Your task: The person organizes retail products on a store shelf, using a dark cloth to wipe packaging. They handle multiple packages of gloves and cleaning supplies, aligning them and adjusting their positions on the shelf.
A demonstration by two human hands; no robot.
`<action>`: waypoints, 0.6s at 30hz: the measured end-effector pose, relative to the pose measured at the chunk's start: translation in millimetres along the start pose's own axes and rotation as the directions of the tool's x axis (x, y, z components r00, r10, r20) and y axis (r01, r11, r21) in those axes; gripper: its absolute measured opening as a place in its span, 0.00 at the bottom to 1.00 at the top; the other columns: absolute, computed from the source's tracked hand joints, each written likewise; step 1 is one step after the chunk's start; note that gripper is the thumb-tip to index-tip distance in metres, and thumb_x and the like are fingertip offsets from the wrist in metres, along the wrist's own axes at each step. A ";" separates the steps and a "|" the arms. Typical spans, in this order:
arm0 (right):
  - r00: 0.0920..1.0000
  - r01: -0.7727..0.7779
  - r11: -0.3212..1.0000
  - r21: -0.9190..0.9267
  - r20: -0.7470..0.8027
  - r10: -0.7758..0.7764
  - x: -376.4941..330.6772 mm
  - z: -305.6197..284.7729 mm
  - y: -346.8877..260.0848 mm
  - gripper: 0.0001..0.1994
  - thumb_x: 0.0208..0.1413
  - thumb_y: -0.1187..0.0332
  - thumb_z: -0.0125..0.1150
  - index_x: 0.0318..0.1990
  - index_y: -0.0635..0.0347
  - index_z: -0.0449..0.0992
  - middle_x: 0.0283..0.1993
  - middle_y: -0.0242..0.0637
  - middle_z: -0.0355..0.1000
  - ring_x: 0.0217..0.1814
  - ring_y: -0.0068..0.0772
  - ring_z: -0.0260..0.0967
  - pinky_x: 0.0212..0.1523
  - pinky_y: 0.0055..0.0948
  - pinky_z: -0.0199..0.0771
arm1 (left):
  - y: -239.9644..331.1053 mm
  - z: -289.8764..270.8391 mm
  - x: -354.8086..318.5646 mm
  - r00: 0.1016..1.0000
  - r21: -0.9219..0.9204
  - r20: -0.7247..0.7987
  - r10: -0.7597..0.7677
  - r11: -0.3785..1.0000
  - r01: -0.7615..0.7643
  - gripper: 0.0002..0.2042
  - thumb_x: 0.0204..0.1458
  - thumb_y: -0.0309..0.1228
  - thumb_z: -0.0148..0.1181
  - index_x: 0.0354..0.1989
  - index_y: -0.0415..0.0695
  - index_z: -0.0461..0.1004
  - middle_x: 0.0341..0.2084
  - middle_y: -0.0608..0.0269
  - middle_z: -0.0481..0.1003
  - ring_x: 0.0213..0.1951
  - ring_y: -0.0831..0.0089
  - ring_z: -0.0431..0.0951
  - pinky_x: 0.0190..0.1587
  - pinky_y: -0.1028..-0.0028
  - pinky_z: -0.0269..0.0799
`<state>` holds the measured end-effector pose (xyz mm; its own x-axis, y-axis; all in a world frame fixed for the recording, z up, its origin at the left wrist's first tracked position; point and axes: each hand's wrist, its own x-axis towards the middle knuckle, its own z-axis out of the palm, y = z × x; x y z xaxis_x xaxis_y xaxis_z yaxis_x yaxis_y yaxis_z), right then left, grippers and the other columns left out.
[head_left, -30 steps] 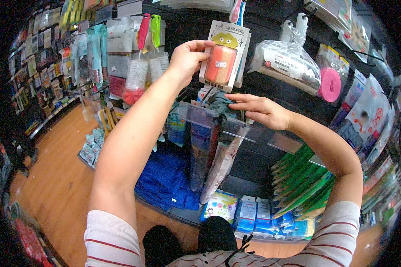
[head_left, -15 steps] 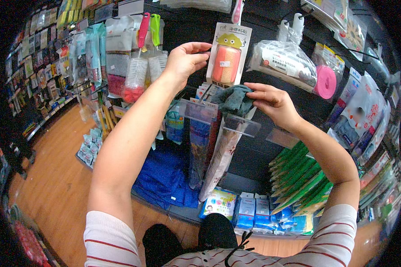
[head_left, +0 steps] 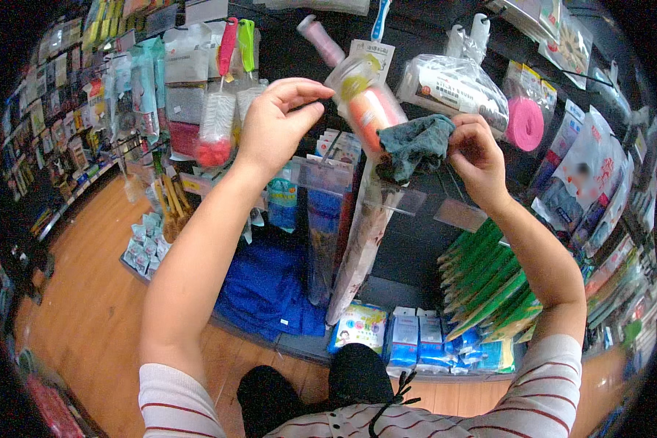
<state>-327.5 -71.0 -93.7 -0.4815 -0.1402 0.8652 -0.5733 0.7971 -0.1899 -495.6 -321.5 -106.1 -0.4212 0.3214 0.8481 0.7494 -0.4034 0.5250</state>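
Note:
A packaged sponge cup brush (head_left: 374, 109), orange-pink with a yellow-green card and a pale handle, tilts to the left and is smeared by motion. My left hand (head_left: 279, 120) pinches its left edge between thumb and fingers. Behind it hangs another brush with a blue handle (head_left: 379, 20), its card partly hidden. My right hand (head_left: 478, 150) grips a crumpled dark green cloth (head_left: 416, 146) by its right end. The cloth overlaps the lower right of the packaged brush; I cannot tell whether they touch.
Bottle brushes with pink and green handles (head_left: 228, 44) hang to the left. A bagged brush (head_left: 452, 91) and a pink roll (head_left: 525, 123) hang to the right. Below are clear shelf dividers (head_left: 321, 179), blue fabric (head_left: 270, 285), green-and-tan bundles (head_left: 489, 285) and blue packets (head_left: 416, 339).
The packaged brush has swung from nearly upright to a leftward tilt, revealing the blue-handled one behind. My left hand shifted left and slightly down; my right hand moved right with the cloth.

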 end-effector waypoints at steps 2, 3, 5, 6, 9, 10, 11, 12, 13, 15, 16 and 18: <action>0.999 -0.019 0.999 -0.034 0.040 0.020 -1.8 0.5 2.3 0.11 0.39 0.85 0.55 0.31 0.61 0.68 0.43 0.38 0.64 0.47 0.32 0.63 0.49 0.24 0.62 | -17.7 8.7 2.2 0.997 0.135 0.071 0.025 0.990 -0.035 0.13 0.47 0.25 0.59 0.43 0.42 0.73 0.43 0.63 0.69 0.48 0.72 0.70 0.52 0.72 0.65; 0.998 -0.022 0.999 -0.038 0.062 0.025 -2.3 5.2 2.6 0.10 0.39 0.85 0.55 0.31 0.61 0.68 0.43 0.38 0.64 0.48 0.32 0.63 0.49 0.24 0.62 | -27.0 9.6 6.8 0.993 0.115 0.083 -0.087 0.990 0.078 0.19 0.45 0.32 0.63 0.48 0.46 0.70 0.45 0.64 0.66 0.47 0.71 0.67 0.48 0.73 0.66; 0.998 -0.039 0.999 -0.019 0.048 0.040 0.0 12.3 0.0 0.10 0.39 0.84 0.55 0.31 0.61 0.68 0.43 0.38 0.64 0.48 0.32 0.63 0.48 0.24 0.63 | -32.9 12.1 17.0 0.944 0.139 -0.029 -0.329 0.934 0.330 0.25 0.43 0.40 0.65 0.52 0.52 0.66 0.45 0.65 0.65 0.43 0.71 0.67 0.42 0.74 0.64; 0.998 -0.056 0.998 -0.016 0.035 0.057 -1.9 12.5 1.2 0.10 0.39 0.84 0.55 0.31 0.61 0.68 0.43 0.38 0.64 0.48 0.31 0.63 0.48 0.24 0.63 | -34.2 18.0 20.7 0.934 0.184 -0.054 -0.354 0.916 0.358 0.26 0.43 0.42 0.64 0.52 0.54 0.66 0.45 0.65 0.65 0.42 0.71 0.66 0.41 0.73 0.64; 0.997 -0.059 0.997 -0.051 0.047 0.061 -2.2 6.3 2.4 0.10 0.40 0.84 0.55 0.31 0.61 0.68 0.43 0.38 0.63 0.47 0.31 0.63 0.48 0.24 0.63 | -34.2 21.9 21.7 0.842 0.139 0.131 -0.524 0.850 0.507 0.27 0.45 0.44 0.62 0.54 0.49 0.65 0.45 0.54 0.67 0.46 0.65 0.68 0.45 0.67 0.66; 0.996 -0.067 0.997 -0.039 0.052 0.069 -3.0 4.3 3.2 0.10 0.40 0.84 0.55 0.31 0.61 0.69 0.43 0.37 0.63 0.47 0.31 0.63 0.47 0.23 0.63 | -33.9 24.0 22.6 0.857 0.183 0.100 -0.506 0.856 0.484 0.29 0.44 0.44 0.61 0.55 0.44 0.64 0.46 0.47 0.69 0.46 0.62 0.71 0.46 0.69 0.68; 0.996 -0.071 0.996 -0.049 0.047 0.073 -5.1 2.5 5.2 0.10 0.40 0.84 0.55 0.31 0.61 0.69 0.43 0.37 0.63 0.47 0.30 0.64 0.47 0.23 0.63 | -38.0 26.6 26.9 0.841 0.301 0.061 -0.538 0.813 0.499 0.30 0.44 0.48 0.60 0.56 0.48 0.64 0.48 0.49 0.67 0.48 0.61 0.68 0.46 0.66 0.67; 0.997 -0.069 0.996 -0.056 0.041 0.072 -5.9 1.8 6.9 0.10 0.40 0.84 0.55 0.31 0.61 0.69 0.43 0.37 0.63 0.46 0.30 0.64 0.47 0.23 0.63 | -44.0 26.6 34.8 0.827 0.415 0.011 -0.562 0.755 0.507 0.31 0.44 0.52 0.59 0.57 0.52 0.63 0.51 0.51 0.65 0.51 0.60 0.66 0.47 0.63 0.66; 0.997 -0.062 0.996 -0.057 0.037 0.064 -4.0 3.1 8.6 0.10 0.40 0.84 0.55 0.31 0.61 0.69 0.43 0.37 0.63 0.46 0.30 0.64 0.47 0.22 0.63 | -50.4 24.5 42.6 0.816 0.523 -0.048 -0.576 0.681 0.512 0.32 0.43 0.55 0.57 0.57 0.56 0.63 0.54 0.53 0.63 0.54 0.58 0.63 0.48 0.60 0.65; 0.997 -0.069 0.996 -0.048 0.033 0.071 -6.3 3.3 6.5 0.10 0.40 0.84 0.55 0.31 0.61 0.69 0.43 0.37 0.63 0.46 0.29 0.64 0.46 0.22 0.64 | -54.7 32.7 49.7 0.781 0.626 0.125 -0.612 0.659 0.416 0.38 0.38 0.59 0.58 0.58 0.54 0.63 0.58 0.46 0.57 0.57 0.54 0.60 0.56 0.58 0.58; 0.996 -0.075 0.996 -0.047 0.033 0.077 -7.5 1.7 5.6 0.10 0.40 0.84 0.55 0.31 0.61 0.69 0.43 0.37 0.63 0.46 0.28 0.64 0.45 0.22 0.64 | -52.3 39.4 50.7 0.744 0.707 0.216 -0.632 0.627 0.327 0.39 0.36 0.59 0.59 0.58 0.54 0.63 0.58 0.44 0.56 0.57 0.53 0.60 0.57 0.60 0.58; 0.999 -0.032 0.996 -0.086 0.035 0.036 -5.4 -2.2 4.1 0.10 0.41 0.84 0.55 0.32 0.61 0.69 0.44 0.37 0.63 0.46 0.26 0.64 0.44 0.20 0.65 | -45.3 43.3 55.4 0.666 0.781 0.361 -0.653 0.602 0.165 0.41 0.31 0.49 0.65 0.59 0.51 0.61 0.59 0.43 0.54 0.58 0.52 0.59 0.58 0.60 0.57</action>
<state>-325.8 -65.6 -98.2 -0.5243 -0.1321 0.8412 -0.4984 0.8487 -0.1773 -530.8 -248.3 -86.0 -0.5849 0.7869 0.1966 0.7804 0.4800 0.4008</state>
